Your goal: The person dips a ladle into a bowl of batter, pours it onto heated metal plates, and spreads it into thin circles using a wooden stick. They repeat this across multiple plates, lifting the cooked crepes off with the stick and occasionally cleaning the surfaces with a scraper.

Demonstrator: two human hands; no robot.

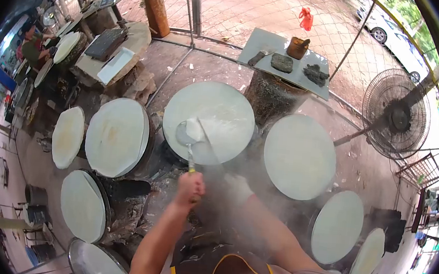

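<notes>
Left hand (190, 186) clenched around ladle (187, 135) over far centre griddle (230, 106) | right hand (236, 187) steam-veiled, grip indeterminable

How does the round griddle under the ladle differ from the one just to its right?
The center griddle carries a wet white patch where the ladle, held by the left hand, is spreading batter; the right griddle looks evenly pale and dry. The center griddle has hands working at it; the right griddle has none. Steam veils the right hand. Both are round, flat and pale.
</notes>
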